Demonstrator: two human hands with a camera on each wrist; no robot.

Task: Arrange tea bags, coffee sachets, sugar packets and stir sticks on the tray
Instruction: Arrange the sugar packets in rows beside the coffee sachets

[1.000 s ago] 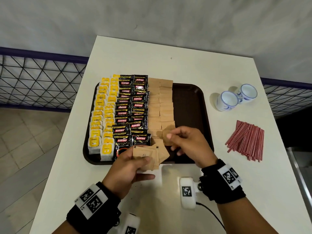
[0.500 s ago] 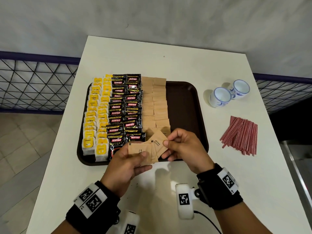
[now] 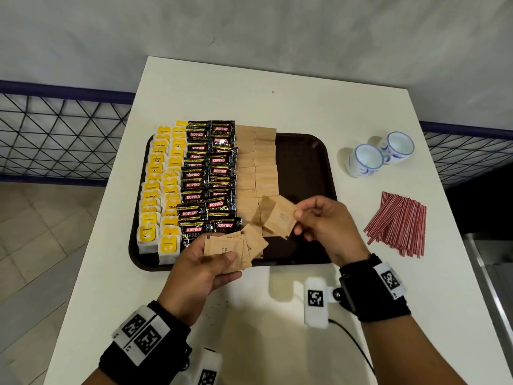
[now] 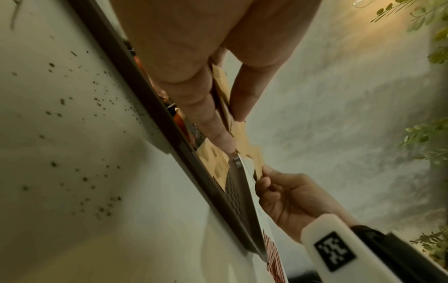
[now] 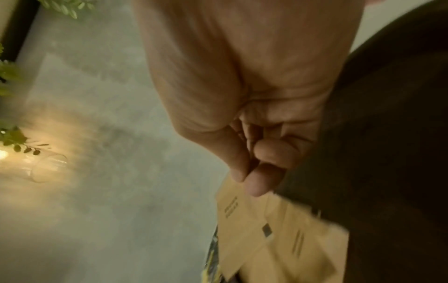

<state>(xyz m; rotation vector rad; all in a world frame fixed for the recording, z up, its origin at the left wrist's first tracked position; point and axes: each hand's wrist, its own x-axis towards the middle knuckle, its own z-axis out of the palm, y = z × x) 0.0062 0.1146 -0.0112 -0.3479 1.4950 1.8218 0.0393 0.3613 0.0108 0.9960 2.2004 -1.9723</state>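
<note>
- counter (image 3: 194, 87): white, carries everything; nothing to grasp here, just the working surface.
- tray (image 3: 305, 168): dark brown, rigid, raised rim. Left part is filled in columns, right strip is bare. Likely stiff enough to lift by the rim, but I'd leave it flat while loading.
- tea bags (image 3: 155, 190): yellow-tagged, two columns at the tray's left edge, overlapping like shingles. Soft and light; a nudge would probably shift the whole row.
- coffee sachets (image 3: 211, 173): black foil, two columns just right of the tea. Foil looks slick, so expect sliding where they overlap.
- sugar packets (image 3: 255, 168): brown paper, two columns right of the coffee, near end not yet filled.
- stir sticks (image 3: 399, 220): red-striped bundle lying loose on the counter, right of the tray and well apart from it. Thin, light, prone to rolling; best gathered as a bunch around the middle, my guess.
- cups (image 3: 380, 154): two white-and-blue, touching, beyond the sticks. Not part of the job.
- left hand (image 3: 202, 262): gripping a fanned stack of sugar packets above the tray's near edge, thumb on top.
- right hand (image 3: 324, 220): thumb and fingertip pinching what looks like one or two packets (image 3: 277, 218) by the right edge, held above the near end of the sugar columns.
- Handling: paper packets are near weightless, floppy, with loose fill; an edge or corner pinch works, a hard squeeze could burst a seam.
</note>
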